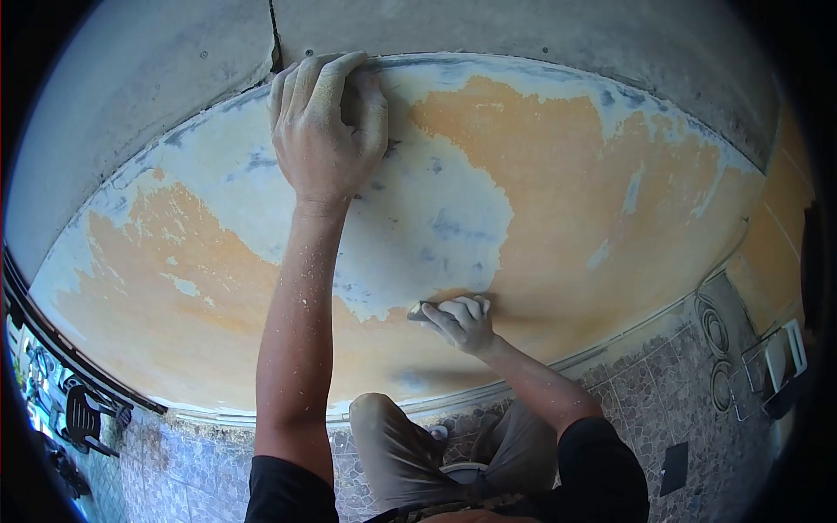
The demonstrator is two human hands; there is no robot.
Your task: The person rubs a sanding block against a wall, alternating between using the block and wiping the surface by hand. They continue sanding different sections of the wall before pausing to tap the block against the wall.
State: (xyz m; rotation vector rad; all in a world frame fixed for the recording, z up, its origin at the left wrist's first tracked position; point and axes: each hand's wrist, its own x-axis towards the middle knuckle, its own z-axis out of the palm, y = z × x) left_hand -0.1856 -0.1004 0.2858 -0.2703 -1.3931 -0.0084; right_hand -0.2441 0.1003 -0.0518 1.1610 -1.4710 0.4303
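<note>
Head view: our left forearm (294, 322), dust-specked, is nearest, reaching up across the wall panel (567, 235). Left hand (323, 139) sits at the panel's top edge, fingers bent; can't tell if they hook over it or just brace. Right hand (462, 324) is closed round a small dark-edged hand tool (417, 311), low-centre on the panel; we read it as a sanding block or scraper, exact type unclear. Both hands look dusty.

Status, our judgement: partway, clearly uneven. Pale patch (427, 205) runs from the panel's top edge down through its centre, with blue-grey smudges, ending just above the right hand. Pale also shows along most of the top edge and at the upper left.

Left to even out, if one finish is wanted: orange-tan coat (628, 218) covers most of the panel's right side, plus a wide stretch on its left and along the bottom. Borders are ragged, with small pale flecks inside the orange. Can't tell which colour is the finished layer, so no percentage from us.

Around the panel: grey concrete (436, 26) above, stone-pattern floor (628, 392) below, coiled hose (713, 327) off its lower right.
</note>
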